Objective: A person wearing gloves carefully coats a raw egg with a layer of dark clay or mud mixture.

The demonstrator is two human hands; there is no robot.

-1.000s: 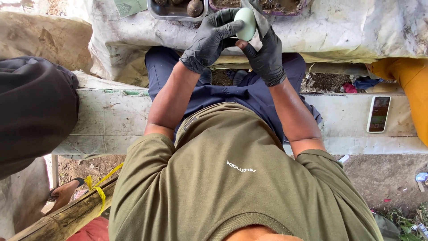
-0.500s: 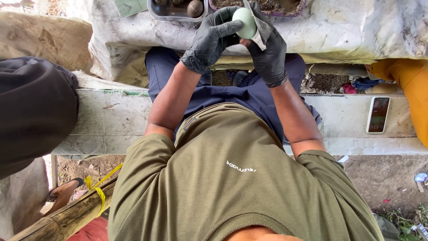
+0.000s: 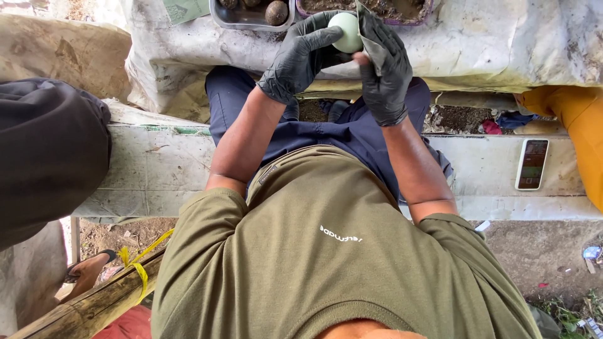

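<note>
Both my hands wear black gloves and meet near the top of the view. My left hand [image 3: 301, 56] grips a pale green egg [image 3: 345, 31] from the left side. My right hand [image 3: 384, 69] presses a grey scrap of cloth or paper [image 3: 370, 31] against the egg's right side. Just beyond the hands a metal tray [image 3: 221, 17] holds dark mud-coated eggs [image 3: 276, 11], and a purple-rimmed tray [image 3: 427, 11] holds brown mud. Both trays rest on a dirty white sheet [image 3: 502, 37] over the work surface.
I sit on a pale bench [image 3: 157, 169]. A phone [image 3: 532, 164] lies on it at the right. A person in dark clothing [image 3: 44, 157] is at the left, and a yellow-orange garment [image 3: 581, 119] at the right edge. A wooden pole with yellow tape [image 3: 135, 276] lies low left.
The two hands with the egg have risen slightly toward the trays. The grey scrap has slid from the egg's lower right up over its right side.
</note>
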